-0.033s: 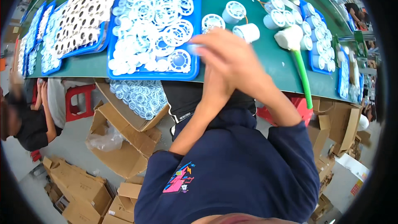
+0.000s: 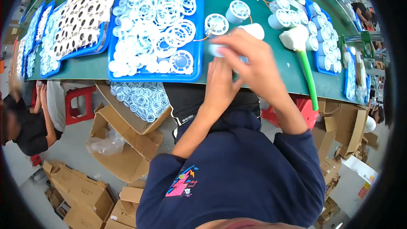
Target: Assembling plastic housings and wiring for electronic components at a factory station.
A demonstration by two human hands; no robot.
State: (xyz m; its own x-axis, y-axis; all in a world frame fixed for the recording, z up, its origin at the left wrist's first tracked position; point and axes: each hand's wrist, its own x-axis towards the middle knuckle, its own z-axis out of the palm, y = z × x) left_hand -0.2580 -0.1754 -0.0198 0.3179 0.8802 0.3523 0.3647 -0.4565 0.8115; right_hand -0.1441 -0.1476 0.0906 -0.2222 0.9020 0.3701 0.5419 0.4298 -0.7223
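My right hand [image 2: 254, 59] is at the table's front edge, its thumb and forefinger pinched on a small white round cap [image 2: 216, 50], blurred by motion. Just below and left of it is my left hand [image 2: 221, 78]; its fingers are partly covered by the right hand, and what they hold is hidden. Beyond the hands stand white cylindrical housings [image 2: 238, 12], one with an orange wire, and another [image 2: 255, 31] lies on its side. A slotted white round piece [image 2: 216, 24] is beside them. To the left, a blue tray [image 2: 196, 71] holds many white rings and small caps.
A mallet with a white head [image 2: 294, 38] and green handle [image 2: 308, 78] lies at the right, beside a blue tray [image 2: 328, 73] of white housings. White parts with dark holes [image 2: 87, 15] fill a tray at left. Cardboard boxes [image 2: 123, 144] and a red stool [image 2: 80, 105] stand below.
My right hand has moved right, from the tray's edge to over my left hand. The small white cap in its fingers shows more plainly.
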